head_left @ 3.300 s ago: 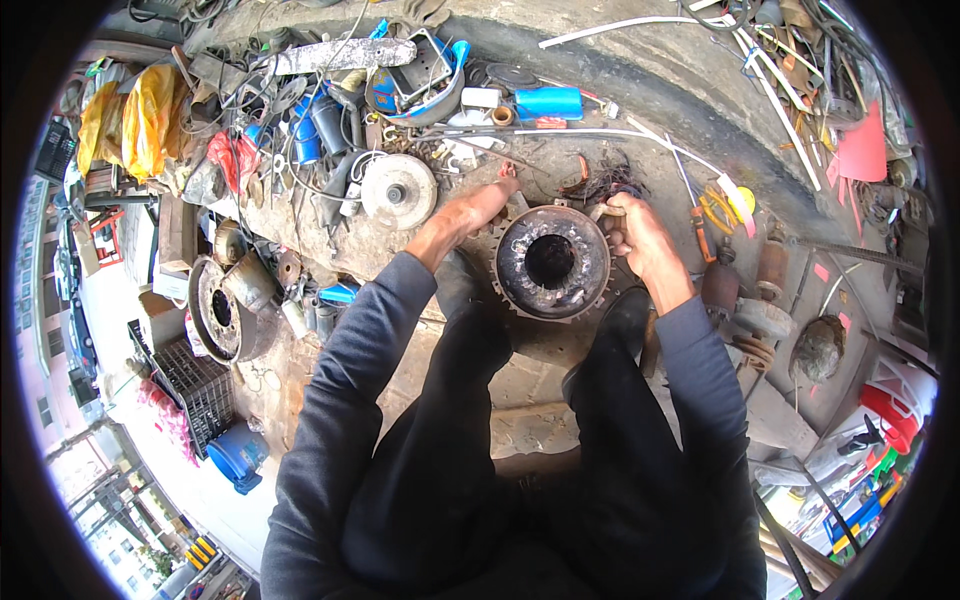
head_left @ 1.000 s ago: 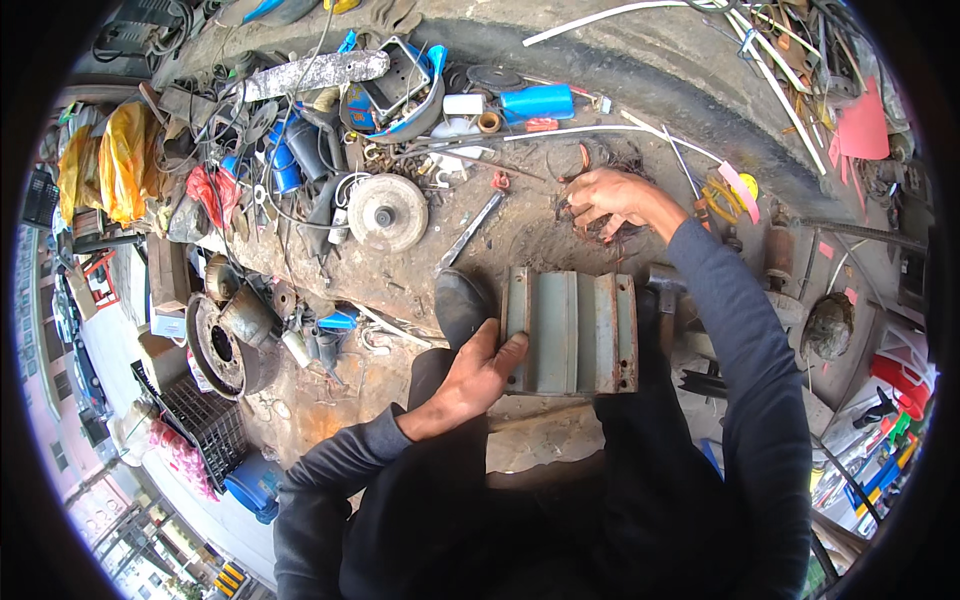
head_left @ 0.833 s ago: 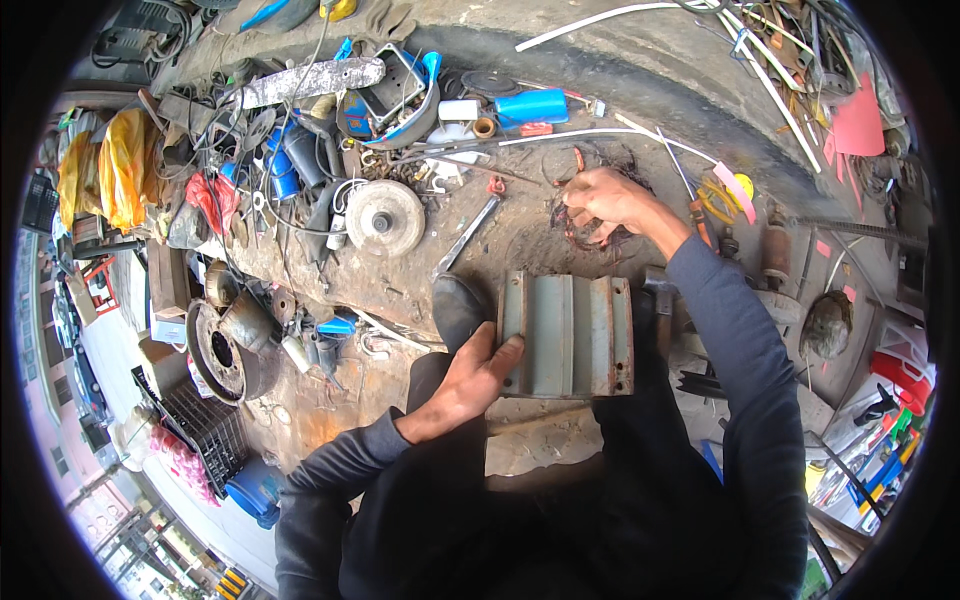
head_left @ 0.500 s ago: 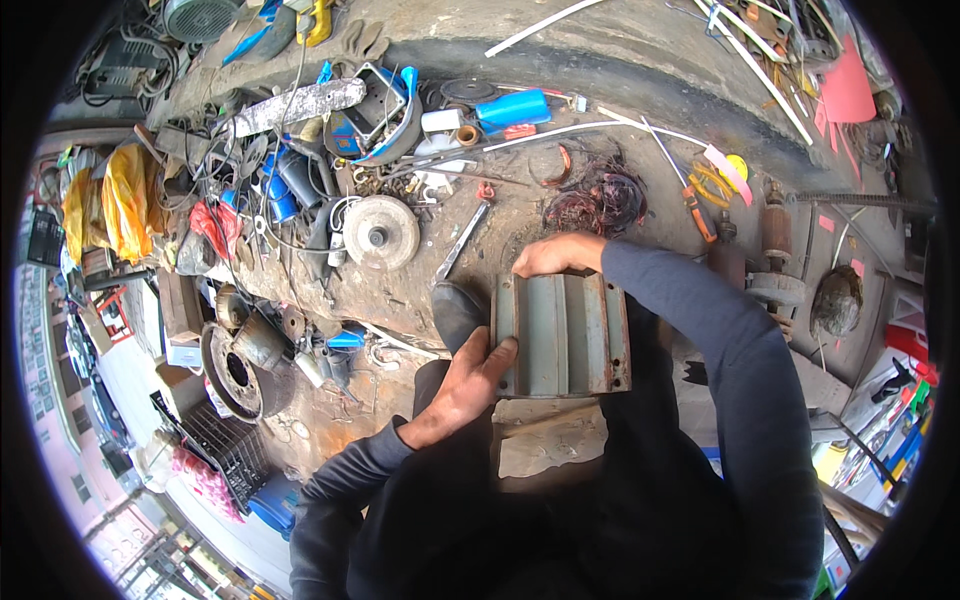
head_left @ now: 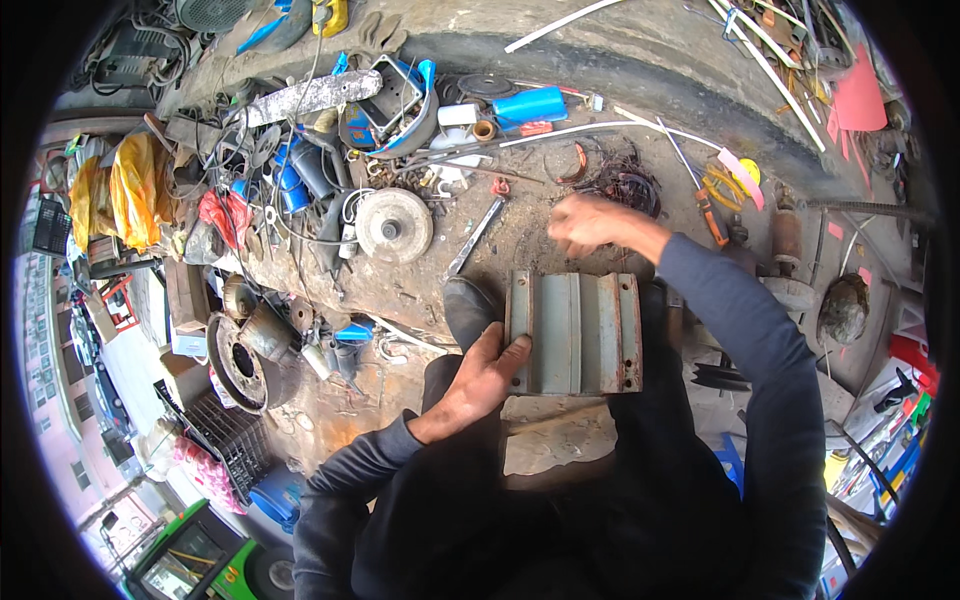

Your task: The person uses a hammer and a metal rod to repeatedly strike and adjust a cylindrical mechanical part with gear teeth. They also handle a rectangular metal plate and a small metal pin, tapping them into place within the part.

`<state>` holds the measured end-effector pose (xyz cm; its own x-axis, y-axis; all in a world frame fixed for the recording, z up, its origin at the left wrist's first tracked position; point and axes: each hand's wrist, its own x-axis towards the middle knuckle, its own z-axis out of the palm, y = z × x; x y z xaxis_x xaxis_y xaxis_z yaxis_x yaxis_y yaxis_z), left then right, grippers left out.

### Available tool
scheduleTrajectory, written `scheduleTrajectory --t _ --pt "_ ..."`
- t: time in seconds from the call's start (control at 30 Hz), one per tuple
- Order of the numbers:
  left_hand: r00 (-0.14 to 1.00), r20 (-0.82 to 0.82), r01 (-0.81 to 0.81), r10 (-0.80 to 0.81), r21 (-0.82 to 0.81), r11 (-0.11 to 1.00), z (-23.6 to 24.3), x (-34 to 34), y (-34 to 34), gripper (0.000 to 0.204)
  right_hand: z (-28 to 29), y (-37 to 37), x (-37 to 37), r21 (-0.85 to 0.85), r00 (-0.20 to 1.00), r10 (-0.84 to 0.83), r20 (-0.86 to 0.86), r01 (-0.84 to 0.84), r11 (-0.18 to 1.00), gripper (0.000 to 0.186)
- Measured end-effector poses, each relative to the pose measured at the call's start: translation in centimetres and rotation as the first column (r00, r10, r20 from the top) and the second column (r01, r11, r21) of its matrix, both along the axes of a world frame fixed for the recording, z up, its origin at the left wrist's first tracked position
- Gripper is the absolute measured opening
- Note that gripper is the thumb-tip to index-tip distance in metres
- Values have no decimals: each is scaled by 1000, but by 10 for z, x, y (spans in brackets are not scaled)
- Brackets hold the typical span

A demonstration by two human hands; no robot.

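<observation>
My left hand (head_left: 478, 382) grips the left edge of a grey ribbed metal block (head_left: 556, 330) with rusty ends and bolt holes, its thumb lying over the face. The block sits above my lap, between my knees. Just beyond its far edge is my right hand (head_left: 597, 222), in the air and apart from it. The fingers of that hand are curled together, and whatever they may hold is too small or hidden to make out. Behind the right hand a tangle of dark reddish wire (head_left: 632, 183) lies on the ground.
A wrench (head_left: 477, 236) and a round grey metal disc (head_left: 394, 226) lie to the left. An orange-handled screwdriver (head_left: 712, 220) and yellow-handled pliers (head_left: 722, 188) lie at the right. Scrap parts, a blue cylinder (head_left: 530, 107) and cables crowd the far left.
My right hand has left the block's far edge and risen a little away from it. My left hand keeps its hold. A green vehicle has come into view at the lower left.
</observation>
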<state>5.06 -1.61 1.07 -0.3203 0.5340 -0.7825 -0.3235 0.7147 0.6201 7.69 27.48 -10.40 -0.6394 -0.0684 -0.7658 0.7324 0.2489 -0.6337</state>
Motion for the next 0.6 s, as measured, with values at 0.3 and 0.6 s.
scheduleTrajectory --t 0.3,0.6 --pt "997 -54 58 -58 11 998 -10 0 -8 38 -39 -25 -15 -8 985 148 86 -148 989 47" --pt "997 -64 44 -43 9 999 -16 -3 -11 41 72 3 111 402 824 -312 -473 517 756 52"
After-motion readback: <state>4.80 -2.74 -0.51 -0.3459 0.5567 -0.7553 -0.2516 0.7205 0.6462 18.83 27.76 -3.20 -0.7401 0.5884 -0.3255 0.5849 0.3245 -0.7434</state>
